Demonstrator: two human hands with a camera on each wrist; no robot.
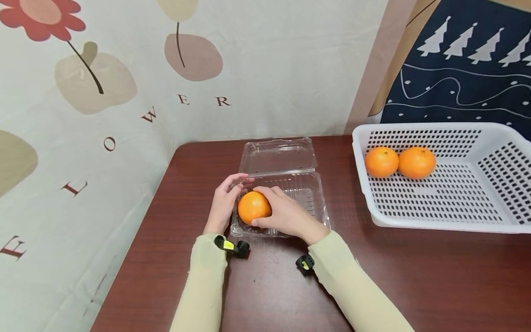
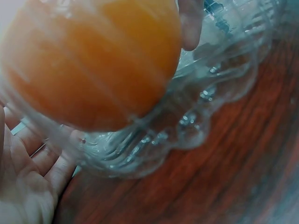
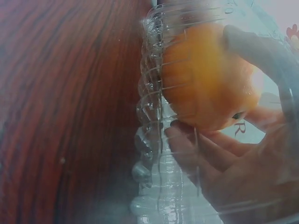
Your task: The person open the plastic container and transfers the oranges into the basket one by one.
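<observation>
An orange [image 1: 254, 207] is in the left part of a clear plastic clamshell box [image 1: 309, 193], whose lid [image 1: 278, 156] lies folded back. My right hand [image 1: 286, 212] grips the orange from the right, with the thumb on the near side and the fingers on the far side, as the right wrist view also shows. Along the box's left wall, my left hand [image 1: 226, 198] has its fingers loosely extended. In the left wrist view the clear wall lies between the left palm [image 2: 28, 182] and the orange; whether the fingers touch the wall, I cannot tell.
To the right, a white perforated basket [image 1: 439, 223] holds two oranges [image 1: 416, 163] side by side in its left end. The brown wooden table [image 1: 274, 295] lies under everything. Behind it hangs a printed cloth [image 1: 282, 83].
</observation>
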